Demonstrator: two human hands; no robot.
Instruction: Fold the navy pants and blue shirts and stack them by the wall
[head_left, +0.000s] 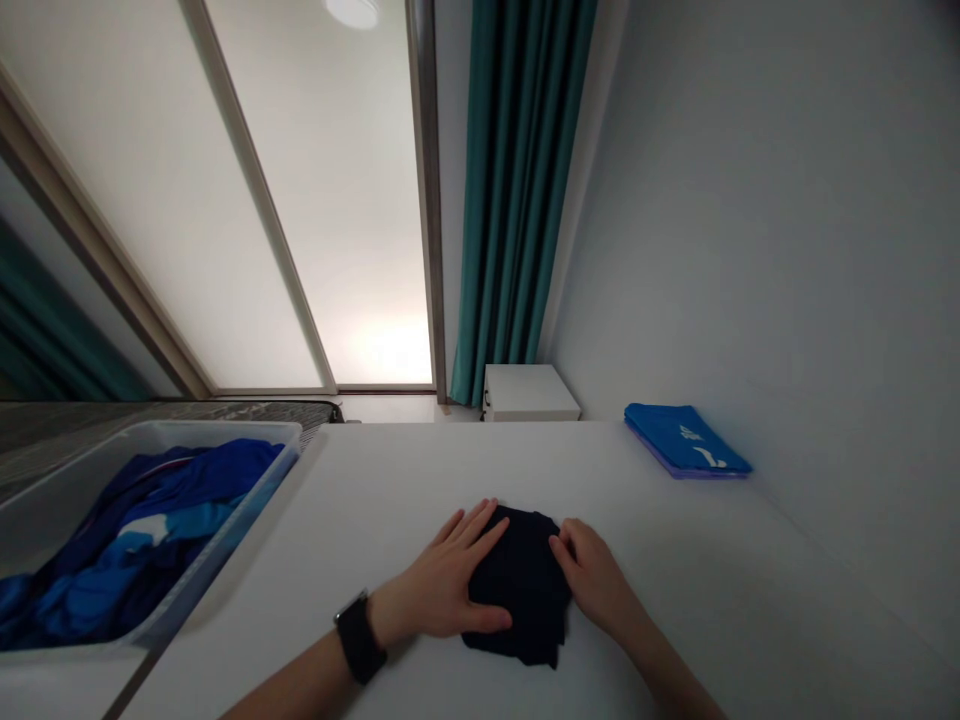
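Observation:
A dark navy piece of folded clothing (525, 590) lies on the white table (375, 500) in front of me. My left hand (454, 580), with a black watch on its wrist, rests on the cloth's left side, fingers spread and thumb stretched across its lower part. At the right edge of the bundle, my right hand (589, 570) has its fingers curled, thumb and forefinger pinching the fabric near the upper right corner. What kind of garment it is, I cannot tell from the fold.
To the left stands a translucent plastic bin (292, 435) with rumpled blue clothes (150, 530) in it. A folded blue garment stack (682, 440) lies at the table's far right, beside the wall. Past the far edge are a small white cabinet (529, 392) and a teal curtain (525, 180).

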